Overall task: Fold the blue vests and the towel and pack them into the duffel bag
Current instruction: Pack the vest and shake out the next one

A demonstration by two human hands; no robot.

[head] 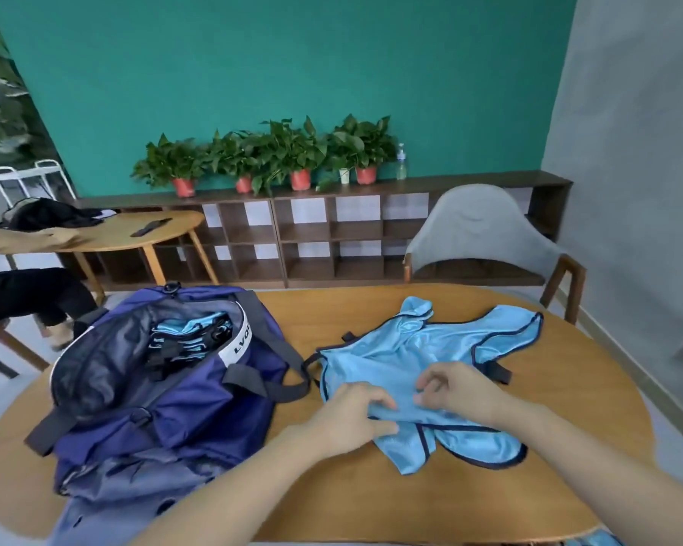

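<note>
Pinching the near edge of a light blue vest (430,360), the left hand (351,417) has its thumb and fingers curled onto a fold of the fabric. The right hand (456,390) sits just beside it on the same vest, fingers bent, thumb and forefinger close together over the cloth, though honestly I can't tell if it actually has hold of anything. The vest is spread out crumpled on the wooden table (371,498), dark trim showing round the edges, right of the duffel bag (166,407).

The bag is navy, unzipped and gaping open, with a stack of folded vests (192,340) already sitting inside it. One of its grey handles (269,382) flops toward the loose vest.

Behind the table there's a grey chair (482,234), a low wooden shelf unit (332,238) with potted plants (269,155) on top, and a smaller round table (135,230) off to the left.
</note>
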